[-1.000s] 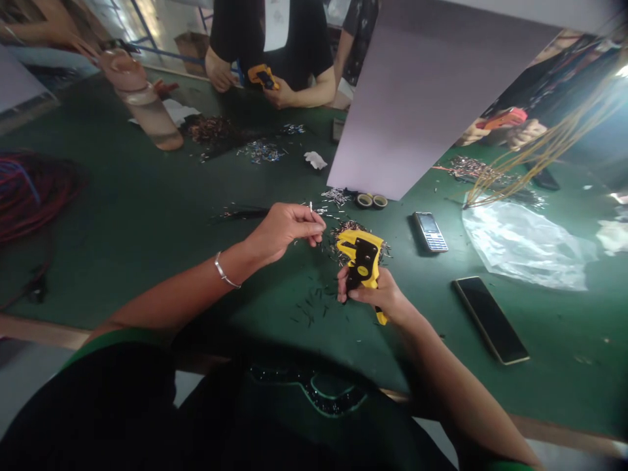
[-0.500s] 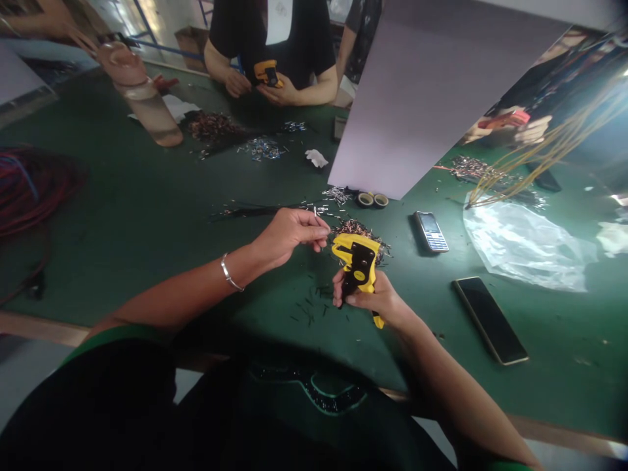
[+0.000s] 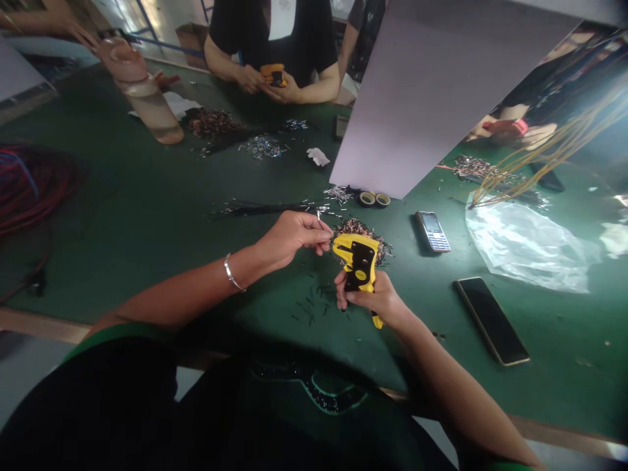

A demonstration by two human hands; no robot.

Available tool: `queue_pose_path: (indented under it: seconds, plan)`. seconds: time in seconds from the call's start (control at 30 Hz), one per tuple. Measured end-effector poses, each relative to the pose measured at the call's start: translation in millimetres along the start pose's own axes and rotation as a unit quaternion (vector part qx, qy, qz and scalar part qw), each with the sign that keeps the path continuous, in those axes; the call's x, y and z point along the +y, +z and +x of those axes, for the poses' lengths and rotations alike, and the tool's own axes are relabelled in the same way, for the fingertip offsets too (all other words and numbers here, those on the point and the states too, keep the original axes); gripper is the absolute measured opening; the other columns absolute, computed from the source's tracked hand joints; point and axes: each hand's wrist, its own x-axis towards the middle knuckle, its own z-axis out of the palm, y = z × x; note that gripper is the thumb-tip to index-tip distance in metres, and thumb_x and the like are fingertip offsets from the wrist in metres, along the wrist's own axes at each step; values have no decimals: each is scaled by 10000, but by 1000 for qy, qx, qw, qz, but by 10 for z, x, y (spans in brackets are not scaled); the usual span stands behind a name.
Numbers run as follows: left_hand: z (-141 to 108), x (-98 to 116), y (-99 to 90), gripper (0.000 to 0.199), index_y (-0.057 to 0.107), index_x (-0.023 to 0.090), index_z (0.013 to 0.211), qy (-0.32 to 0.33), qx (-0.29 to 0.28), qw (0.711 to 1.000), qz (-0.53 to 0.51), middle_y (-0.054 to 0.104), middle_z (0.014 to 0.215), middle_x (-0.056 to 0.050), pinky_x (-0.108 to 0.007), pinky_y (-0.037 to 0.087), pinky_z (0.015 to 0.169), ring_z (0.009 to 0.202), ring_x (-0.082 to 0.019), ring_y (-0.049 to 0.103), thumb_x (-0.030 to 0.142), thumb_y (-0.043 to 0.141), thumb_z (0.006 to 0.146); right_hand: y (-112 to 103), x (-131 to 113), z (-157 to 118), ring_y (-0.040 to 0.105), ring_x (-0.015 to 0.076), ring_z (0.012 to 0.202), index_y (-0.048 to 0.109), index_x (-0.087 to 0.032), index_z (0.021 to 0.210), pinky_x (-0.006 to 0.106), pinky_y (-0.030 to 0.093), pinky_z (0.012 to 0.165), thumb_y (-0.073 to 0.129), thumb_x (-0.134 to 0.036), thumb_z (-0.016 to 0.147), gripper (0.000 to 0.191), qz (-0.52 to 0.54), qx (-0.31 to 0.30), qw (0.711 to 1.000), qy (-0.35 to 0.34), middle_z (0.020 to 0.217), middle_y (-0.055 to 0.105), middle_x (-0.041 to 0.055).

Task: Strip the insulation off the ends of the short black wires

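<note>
My right hand is wrapped round the handles of a yellow and black hand tool, whose jaws point left. Just left of those jaws, my left hand pinches a thin piece with a pale metal tip standing up above the fingers. Its lower part is hidden by the fingertips. Behind the tool lies a heap of short copper and black wire bits. Thin black wires with silver ends lie beyond my left hand. Small black scraps are scattered below my hands.
A pale upright panel stands beyond two tape rolls. On the right are a keypad phone, a smartphone and a plastic bag. A bottle and coiled red wires are left. A person sits opposite with another tool.
The tool's handles look squeezed closer together in my right hand. My left hand sits slightly farther right, near the jaws. Across the table, the person's hands have come closer together.
</note>
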Motion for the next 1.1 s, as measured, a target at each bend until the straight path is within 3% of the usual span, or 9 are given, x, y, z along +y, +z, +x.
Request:
queue_pose_path:
  seconds: [0.27,0.6,1.1]
  plan:
    - [7,-8,-6,95,699,123,697,-20,-4,1000,-16,664,607,-55,-289,500,575,566,-129,622,190,756,661,82,-39,-6,591,137,504,649,-148,837,315,514,529,783,-275,681,242,-32,47,998,23,632,625,-5]
    - [58,-66,-50,128,706,129,706,-35,-16,999,-25,662,642,-51,-270,500,578,577,-112,605,232,779,683,139,80,8,522,112,438,616,-157,805,270,443,466,711,-240,684,175,-74,92,993,27,526,576,-37]
    - [139,-140,-69,135,675,117,660,-32,10,999,-39,654,629,-55,-286,496,573,569,-116,609,199,782,673,165,163,73,473,92,365,559,-185,763,244,404,387,668,-206,662,151,-48,102,993,27,449,522,-78]
